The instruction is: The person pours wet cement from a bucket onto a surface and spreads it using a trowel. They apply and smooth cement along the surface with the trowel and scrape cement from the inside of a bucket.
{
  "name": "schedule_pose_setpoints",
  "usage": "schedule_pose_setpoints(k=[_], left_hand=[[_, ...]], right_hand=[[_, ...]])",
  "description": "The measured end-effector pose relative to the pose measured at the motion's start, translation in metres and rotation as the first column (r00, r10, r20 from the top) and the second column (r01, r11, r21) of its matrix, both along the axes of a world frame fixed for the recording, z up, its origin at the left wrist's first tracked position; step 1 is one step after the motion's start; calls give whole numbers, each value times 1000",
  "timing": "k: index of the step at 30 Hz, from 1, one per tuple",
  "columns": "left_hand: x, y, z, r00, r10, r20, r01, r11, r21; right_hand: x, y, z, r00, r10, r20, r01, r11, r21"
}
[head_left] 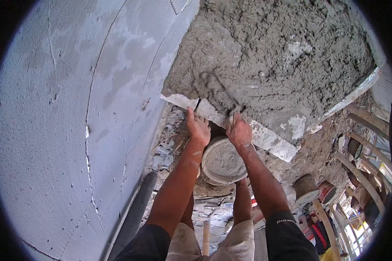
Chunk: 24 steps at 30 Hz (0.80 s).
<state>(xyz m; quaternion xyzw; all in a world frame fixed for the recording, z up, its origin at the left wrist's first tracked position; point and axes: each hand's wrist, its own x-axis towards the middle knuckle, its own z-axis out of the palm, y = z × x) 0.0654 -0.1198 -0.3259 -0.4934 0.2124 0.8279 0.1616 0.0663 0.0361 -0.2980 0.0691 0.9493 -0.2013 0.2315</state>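
Observation:
My right hand [239, 130] is closed round the handle of a trowel [226, 90], its blade lying in wet grey mortar [265, 56]. A smeared lump of mortar sits beside the blade. My left hand [199, 128] is at the white edging strip [178, 101] along the near side of the mortar, thumb up against it and fingers curled; the strip has a dark gap just above this hand. Below and between my hands is a round bucket [224, 161] with grey mortar inside. The trowel's handle is mostly hidden by my fingers.
A grey plastered wall [69, 108] with long cracks fills the left. A dark pipe [133, 217] runs along its foot. Rubble covers the ground. Two more buckets [306, 189] stand at lower right, near wooden poles [361, 180] and a partly visible person [366, 191].

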Motion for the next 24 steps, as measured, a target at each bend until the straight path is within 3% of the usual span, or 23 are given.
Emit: schedule_pose_setpoints(k=[1, 3, 6, 17, 20, 22, 23, 24], left_hand=[[0, 0, 0, 1000, 12, 6, -12, 1000, 9], [-1, -1, 1, 1000, 25, 3, -25, 1000, 17], [-1, -2, -1, 999, 33, -9, -33, 999, 44], [-2, -20, 3, 999, 40, -36, -35, 990, 134], [3, -28, 3, 999, 1, -39, 4, 990, 140], [6, -36, -2, 999, -26, -44, 32, 989, 145], [10, -44, -3, 994, -77, -77, 86, 988, 125], [11, -53, -4, 984, -133, -115, 145, 984, 102]], right_hand=[[-3, 1, 5, 1000, -2, 2, 2, 1000, 0], [-14, 7, 15, 980, 191, 55, -191, 982, -9], [-19, 9, 24, 963, 263, 65, -264, 964, 11], [-6, -7, 33, 945, 289, 154, -291, 957, -8], [4, -9, 41, 972, 230, 42, -229, 973, -28], [35, -14, 58, 973, -185, -136, 121, 916, -383], [50, -19, 68, 974, -189, -126, 128, 914, -385], [60, -27, 78, 892, -434, 127, 441, 775, -452]])
